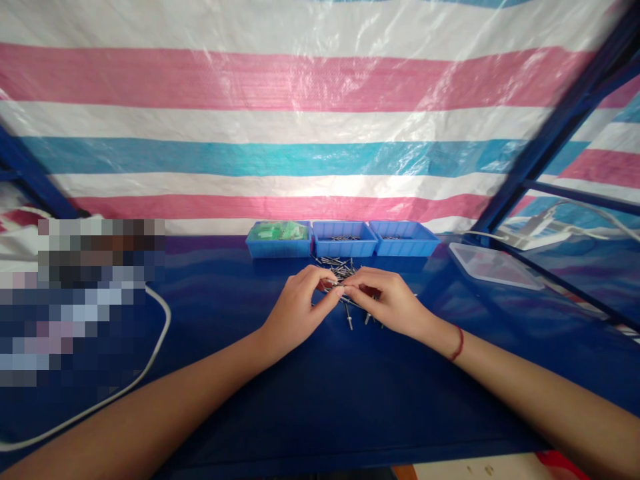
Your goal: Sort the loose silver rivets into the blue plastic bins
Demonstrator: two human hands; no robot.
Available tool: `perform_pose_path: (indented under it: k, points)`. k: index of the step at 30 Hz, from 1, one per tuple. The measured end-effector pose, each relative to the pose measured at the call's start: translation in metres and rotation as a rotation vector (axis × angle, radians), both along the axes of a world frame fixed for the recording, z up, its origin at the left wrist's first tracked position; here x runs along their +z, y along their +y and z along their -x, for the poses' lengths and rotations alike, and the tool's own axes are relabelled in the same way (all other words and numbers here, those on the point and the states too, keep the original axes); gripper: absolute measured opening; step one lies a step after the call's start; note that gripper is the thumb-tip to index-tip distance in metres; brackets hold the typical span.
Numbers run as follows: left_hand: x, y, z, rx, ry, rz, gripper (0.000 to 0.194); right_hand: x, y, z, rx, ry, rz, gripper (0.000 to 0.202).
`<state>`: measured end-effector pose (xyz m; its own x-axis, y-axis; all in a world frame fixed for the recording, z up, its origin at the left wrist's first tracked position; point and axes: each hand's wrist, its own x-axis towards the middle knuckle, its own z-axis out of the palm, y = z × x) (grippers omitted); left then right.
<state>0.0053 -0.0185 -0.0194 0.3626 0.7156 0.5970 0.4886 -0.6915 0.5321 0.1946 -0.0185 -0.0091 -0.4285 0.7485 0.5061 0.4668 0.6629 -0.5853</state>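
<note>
Meeting over the blue table (345,393), two bare hands pinch one slim metal piece, apparently a blind rivet. From the left, a white cable (169,313) curves along the surface; beyond it stands the left blue bin (279,250), holding green plastic packets (280,231). Nearer the person, the left hand (295,303) has its grip closed, thumb and forefinger tips together on the held rivet (339,285). This piece lies crosswise between the hands, just in front of the rivet pile (341,272), and is partly covered by the fingertips. Behind the pile, the middle blue bin (345,249) contains similar pieces. One loose rivet (350,323) lies apart, thicker end toward the person. The right hand (393,300) also appears closed, its tips meeting the held rivet's other end; how firmly either presses cannot be told. Farther right are the right blue bin (407,249) and a translucent lid (495,267). Judged by form, the rivet should be light, stiff, sturdy and apt to roll; its thicker body offers a surer hold than the thin stem.
</note>
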Motion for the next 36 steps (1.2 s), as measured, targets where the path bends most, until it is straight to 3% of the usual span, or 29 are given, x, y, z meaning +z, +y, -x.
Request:
perform_pose_path:
  k: [5, 10, 14, 17, 23, 26, 30, 33, 36]
  points:
    - [0.001, -0.001, 0.000, -0.002, 0.018, 0.039, 0.010, -0.003, 0.020, -0.012, -0.249, 0.305, 0.177, 0.031]
    - [0.005, -0.006, -0.001, -0.178, 0.346, -0.049, 0.018, -0.004, 0.051, -0.049, -0.551, 0.549, 0.233, 0.031]
    - [0.004, -0.009, -0.001, -0.215, 0.501, -0.097, 0.023, -0.009, 0.071, -0.075, -0.679, 0.643, 0.262, 0.028]
    - [0.003, -0.008, -0.001, -0.208, 0.524, -0.073, 0.024, -0.010, 0.075, -0.079, -0.735, 0.694, 0.306, 0.026]
    - [-0.001, -0.007, -0.002, -0.156, 0.502, -0.025, 0.015, -0.004, 0.062, -0.060, -0.608, 0.702, 0.362, 0.023]
    - [-0.003, -0.005, -0.002, -0.090, 0.406, 0.010, 0.011, -0.002, 0.052, -0.049, -0.514, 0.505, 0.284, 0.020]
    - [-0.003, 0.001, -0.001, 0.023, 0.171, 0.066, 0.013, 0.000, 0.031, -0.029, -0.262, 0.212, 0.202, 0.019]
    - [-0.003, 0.004, 0.000, 0.031, 0.036, 0.078, 0.012, 0.001, 0.014, -0.014, -0.106, 0.122, 0.232, 0.020]
    - [-0.002, 0.005, 0.001, 0.012, -0.002, 0.073, 0.010, 0.002, 0.004, -0.004, -0.062, 0.132, 0.221, 0.022]
